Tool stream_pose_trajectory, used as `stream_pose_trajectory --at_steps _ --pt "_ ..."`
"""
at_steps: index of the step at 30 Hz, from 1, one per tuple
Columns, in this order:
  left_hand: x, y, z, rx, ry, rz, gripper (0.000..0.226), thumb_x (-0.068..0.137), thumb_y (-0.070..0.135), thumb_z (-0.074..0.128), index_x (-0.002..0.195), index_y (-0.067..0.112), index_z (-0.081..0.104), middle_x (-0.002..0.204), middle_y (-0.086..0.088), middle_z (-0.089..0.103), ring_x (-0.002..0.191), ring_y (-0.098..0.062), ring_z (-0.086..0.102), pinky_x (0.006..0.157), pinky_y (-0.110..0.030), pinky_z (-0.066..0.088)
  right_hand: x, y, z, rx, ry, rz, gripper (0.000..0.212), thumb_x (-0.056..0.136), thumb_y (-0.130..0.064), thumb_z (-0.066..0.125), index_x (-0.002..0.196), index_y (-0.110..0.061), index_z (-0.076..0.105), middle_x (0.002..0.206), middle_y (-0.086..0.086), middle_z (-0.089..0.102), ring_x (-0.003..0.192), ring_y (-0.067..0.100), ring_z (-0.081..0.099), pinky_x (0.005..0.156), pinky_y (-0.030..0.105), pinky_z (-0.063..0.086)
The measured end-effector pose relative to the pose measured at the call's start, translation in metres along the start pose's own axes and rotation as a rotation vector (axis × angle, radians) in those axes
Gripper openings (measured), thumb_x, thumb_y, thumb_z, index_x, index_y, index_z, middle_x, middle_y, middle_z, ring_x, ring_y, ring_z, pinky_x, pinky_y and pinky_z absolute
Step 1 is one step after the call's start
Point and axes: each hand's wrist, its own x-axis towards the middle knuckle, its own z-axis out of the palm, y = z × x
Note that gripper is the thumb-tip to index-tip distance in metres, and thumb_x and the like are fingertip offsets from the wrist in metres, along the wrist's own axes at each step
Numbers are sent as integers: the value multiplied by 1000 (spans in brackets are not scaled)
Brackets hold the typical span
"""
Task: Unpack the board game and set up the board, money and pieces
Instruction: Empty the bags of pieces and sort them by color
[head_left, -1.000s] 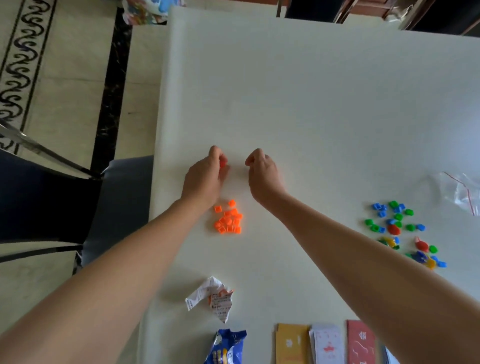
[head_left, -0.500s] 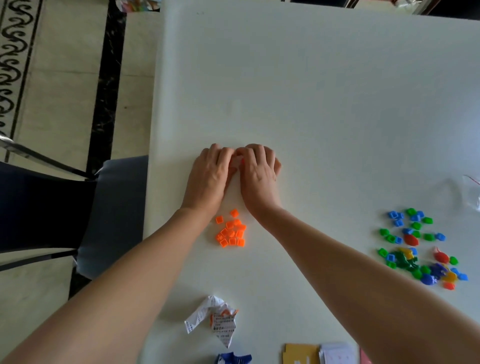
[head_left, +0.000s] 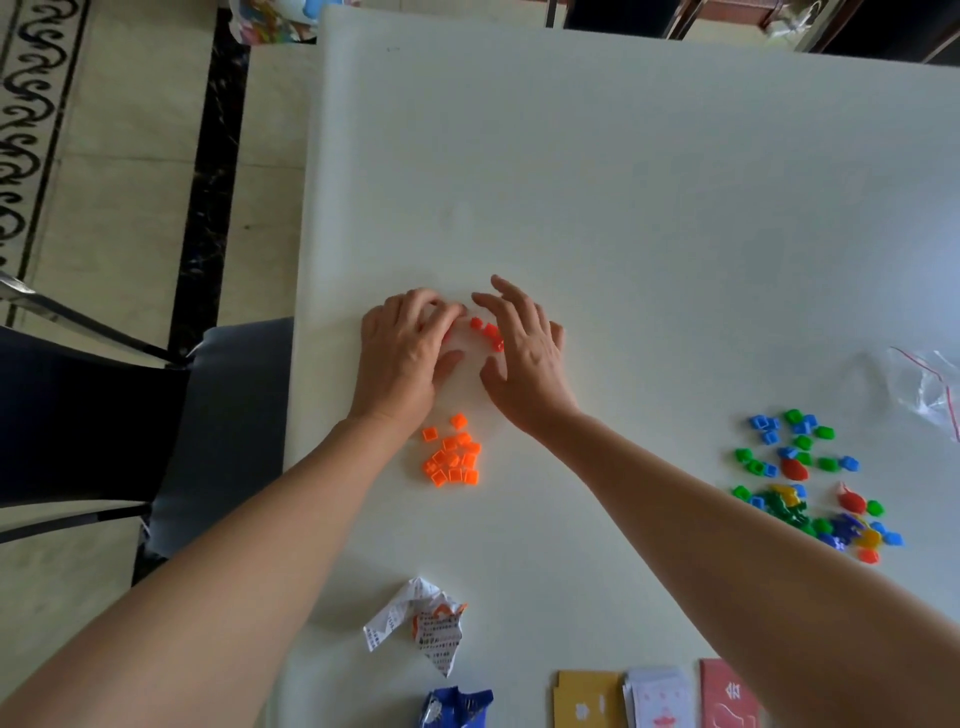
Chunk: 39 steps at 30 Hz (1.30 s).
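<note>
Sorting is judged partly done: small square orange pieces (head_left: 453, 458) are heaped just beside both wrists, and a few red pieces (head_left: 487, 330) lie between the left hand (head_left: 408, 356), fingers bent with any grip unclear, and the right hand (head_left: 525, 358), fingers spread and holding nothing. Mixed pieces (head_left: 810, 483) remain unsorted well to the right hand's right, and no board is seen.

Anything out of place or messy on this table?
Only unpacking litter: a crumpled printed paper and a blue wrapper lie near the front edge, a clear bag at the right. Nothing looks spilled or damaged.
</note>
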Motion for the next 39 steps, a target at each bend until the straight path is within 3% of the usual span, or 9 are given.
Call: stream_pose_trajectory --at_steps 3,5,8,15,18,22,27,35,39 --pt "-3 -1 -10 44 -13 -98 51 77 33 73 122 19 54 124 -11 47 111 -31 48 90 -44 39 -2 5 -8 -9 28 82 74 67 -7 61 138 -17 43 141 8 33 126 26 36 101 35 37" --pt "-6 -4 -16 73 -7 -210 60 71 38 74 122 18 53 122 -12 44 105 -31 48 83 -43 40 -1 7 -13 -34 20 156 74 68 -12 64 138 -17 40 133 7 34 118 25 40 81 33 48" --pt "-12 -7 -19 31 -22 -330 61 71 42 73 119 10 53 116 -14 46 98 -31 51 78 -40 42 1 6 -13 -28 -12 271 68 72 -15 64 136 -17 40 126 6 34 99 26 52 60 27 41" --pt "-3 6 -18 -187 -139 -303 41 84 15 69 121 3 57 114 -15 51 98 -32 59 87 -37 46 15 -14 1 122 -68 258 53 77 4 53 129 -7 52 121 11 44 99 29 56 82 29 45" --pt "-1 7 -21 -215 -191 -284 49 83 15 71 128 5 54 120 -12 48 100 -27 59 90 -30 44 15 -9 -2 157 -57 183 58 78 6 54 134 -5 47 122 13 41 82 24 56 77 29 48" --pt "6 1 -28 -215 -236 -286 53 83 16 71 132 8 52 121 -11 48 99 -27 59 86 -24 41 21 -8 -4 140 -131 159 62 78 4 58 138 -4 45 124 16 43 100 26 56 84 25 45" --pt "12 0 -30 -241 -248 -289 42 84 16 71 124 16 60 114 -5 53 97 -21 61 77 -10 30 28 -16 3 119 -179 79 50 76 0 60 125 -7 59 110 15 53 91 33 60 82 36 50" --pt "-9 -2 -30 -229 -245 -319 38 83 16 73 119 11 61 113 -6 55 97 -23 60 78 -15 33 15 -24 9 112 -196 47 43 76 0 60 118 -7 62 104 12 55 84 30 59 74 30 46" --pt "-19 0 -31 -239 -241 -325 37 83 15 72 118 10 61 112 -7 55 96 -24 61 78 -14 34 6 -27 10 123 -196 60 42 76 1 59 117 -7 62 106 12 53 84 30 59 75 36 50"
